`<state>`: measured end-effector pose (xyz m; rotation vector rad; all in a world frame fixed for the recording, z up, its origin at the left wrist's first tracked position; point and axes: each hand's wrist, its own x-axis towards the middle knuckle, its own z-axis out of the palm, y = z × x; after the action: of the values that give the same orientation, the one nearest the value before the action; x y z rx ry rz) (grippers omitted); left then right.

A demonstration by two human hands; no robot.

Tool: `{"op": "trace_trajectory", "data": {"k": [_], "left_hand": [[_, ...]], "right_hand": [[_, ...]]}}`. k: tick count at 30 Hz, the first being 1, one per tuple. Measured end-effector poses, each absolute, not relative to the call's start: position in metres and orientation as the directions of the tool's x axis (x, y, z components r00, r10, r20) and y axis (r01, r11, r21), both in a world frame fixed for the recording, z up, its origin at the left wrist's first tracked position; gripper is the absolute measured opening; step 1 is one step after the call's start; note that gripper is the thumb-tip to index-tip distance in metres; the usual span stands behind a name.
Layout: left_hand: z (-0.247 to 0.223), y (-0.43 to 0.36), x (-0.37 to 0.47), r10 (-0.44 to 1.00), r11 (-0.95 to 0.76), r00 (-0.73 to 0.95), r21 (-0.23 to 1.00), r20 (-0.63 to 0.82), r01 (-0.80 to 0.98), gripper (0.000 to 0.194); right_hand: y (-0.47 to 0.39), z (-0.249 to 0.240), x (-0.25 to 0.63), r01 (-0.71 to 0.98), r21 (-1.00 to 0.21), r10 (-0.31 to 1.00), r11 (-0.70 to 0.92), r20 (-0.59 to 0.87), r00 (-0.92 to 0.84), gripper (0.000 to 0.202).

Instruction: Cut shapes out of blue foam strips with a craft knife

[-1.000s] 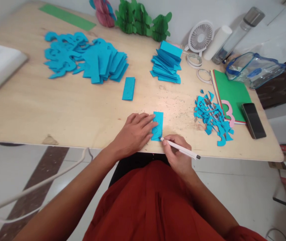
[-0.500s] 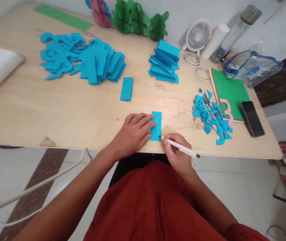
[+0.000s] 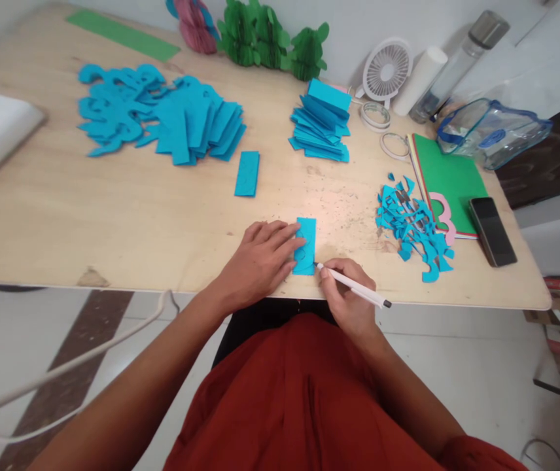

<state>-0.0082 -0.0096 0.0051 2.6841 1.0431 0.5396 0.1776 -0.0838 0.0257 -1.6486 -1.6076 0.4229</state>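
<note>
Near the table's front edge lies a small blue paper rectangle [image 3: 308, 245] with curved pen lines on it. My left hand [image 3: 263, 263] rests flat with fingers stretched out, the fingertips pressing on the paper's left side. A white pen [image 3: 356, 286] is gripped in my right hand [image 3: 349, 297], its tip at the lower right edge of the paper. Farther back is another blue folded rectangle [image 3: 247, 174], also with faint lines. Beyond it sit a heap of blue cut-out shapes [image 3: 118, 108] and a stack of blue folded papers [image 3: 322, 127].
Blue scraps [image 3: 415, 222] lie to the right, beside a green paper stack [image 3: 449, 170], a pink cut-out [image 3: 447, 216] and a phone [image 3: 492, 231]. Tape rolls [image 3: 375, 116], a small fan [image 3: 386, 69], a bottle [image 3: 461, 65] and a clear pouch [image 3: 496, 134] stand at the back right.
The pen tip has shifted very slightly upward along the paper's right edge. The left hand and the paper hold their place.
</note>
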Motion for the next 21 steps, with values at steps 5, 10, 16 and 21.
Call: {"op": "trace_trajectory", "data": {"k": [5,10,16,21], "left_hand": [[0.0050,-0.0099,-0.0080,0.681,-0.731,0.685,0.305,0.260,0.611,0.035],[0.0038,-0.0100,-0.0083,0.683,-0.729,0.681,0.310,0.263,0.611,0.035],[0.0039,-0.0098,-0.0084,0.681,-0.730,0.685,0.311,0.260,0.608,0.035],[0.0040,-0.0096,-0.0083,0.685,-0.727,0.684,0.306,0.253,0.615,0.035]], "right_hand": [[-0.0839,0.0249,0.1776,0.690,-0.716,0.950,0.107,0.277,0.141,0.014],[-0.0843,0.0245,0.1780,0.687,-0.718,0.950,0.112,0.281,0.139,0.014],[-0.0847,0.0253,0.1778,0.693,-0.713,0.951,0.111,0.278,0.134,0.015],[-0.0848,0.0252,0.1779,0.703,-0.701,0.948,0.120,0.292,0.130,0.014]]}}
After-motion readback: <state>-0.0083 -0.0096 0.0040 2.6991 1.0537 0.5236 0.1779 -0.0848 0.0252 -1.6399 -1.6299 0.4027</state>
